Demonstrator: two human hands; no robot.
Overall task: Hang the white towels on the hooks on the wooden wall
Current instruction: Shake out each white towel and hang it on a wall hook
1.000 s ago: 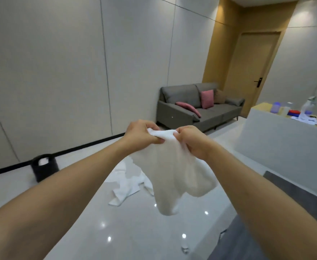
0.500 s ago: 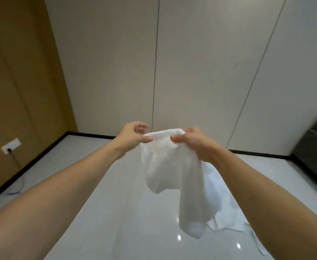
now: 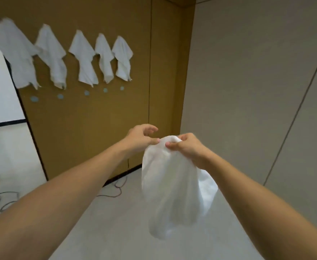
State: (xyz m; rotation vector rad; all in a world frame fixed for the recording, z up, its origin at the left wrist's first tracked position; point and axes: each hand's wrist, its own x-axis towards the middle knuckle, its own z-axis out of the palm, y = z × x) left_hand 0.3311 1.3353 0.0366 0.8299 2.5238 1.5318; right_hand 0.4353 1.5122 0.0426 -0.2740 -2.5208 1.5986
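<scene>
Towel-hanging scene: both bare arms reach out in front of the camera, and a soft white cloth towel [image 3: 174, 184] dangles between the hands, well above the pale glossy floor [image 3: 116, 222]. The right hand [image 3: 188, 147] has the top edge bunched up, thumb and curled fingers clamped on the fabric, so that grip is closed around the towel. The left hand [image 3: 140, 136] is just beside it; its thumb and forefinger come together at the towel's upper corner, touching or lightly pinching it, while the other fingers curl loosely above and hold nothing. The rest of the towel hangs down in a rounded, baggy shape below the right wrist.

Up on the left is the brown wooden wall panel [image 3: 97, 128] with five white towels already hung in a row [image 3: 82, 57], each draped from a point at its top; the hooks themselves are hidden under the cloth. Below them sits a row of small round pale-blue dots [image 3: 86, 93], too blurry to say what they are. The held towel is well apart from that row, lower and to the right. A plain beige panelled wall [image 3: 257, 91] fills the right side. Thin dark cables [image 3: 114, 190] lie on the floor near the base of the wooden wall.
</scene>
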